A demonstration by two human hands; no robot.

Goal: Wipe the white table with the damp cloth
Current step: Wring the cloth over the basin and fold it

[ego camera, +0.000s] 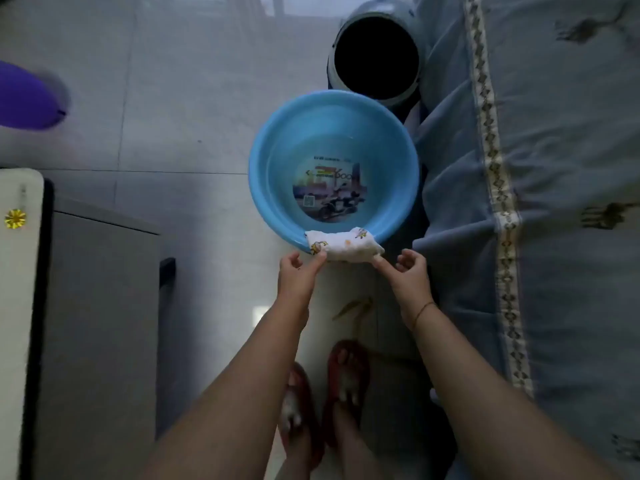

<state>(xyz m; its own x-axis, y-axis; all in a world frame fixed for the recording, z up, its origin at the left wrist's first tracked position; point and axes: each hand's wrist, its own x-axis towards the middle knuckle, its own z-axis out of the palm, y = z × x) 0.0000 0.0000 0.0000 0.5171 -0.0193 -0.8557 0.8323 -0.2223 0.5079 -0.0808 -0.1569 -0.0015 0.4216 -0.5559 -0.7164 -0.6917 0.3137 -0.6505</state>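
Note:
A white cloth [341, 244] with small yellow prints lies folded over the near rim of a blue basin [266, 188] that stands on the tiled floor. My left hand [298, 275] touches the cloth's left end with its fingertips. My right hand [408, 275] reaches the cloth's right end with the index finger stretched out and the other fingers curled. Neither hand has closed around the cloth. The white table [17, 306] shows only as a strip along the left edge of the view, with a gold sticker on it.
A grey bin [375, 53] with a dark opening stands behind the basin. A blue bedspread [536, 202] fills the right side. A grey cabinet [100, 323] sits beside the table. A purple object [24, 95] is at far left. My feet in red sandals stand below.

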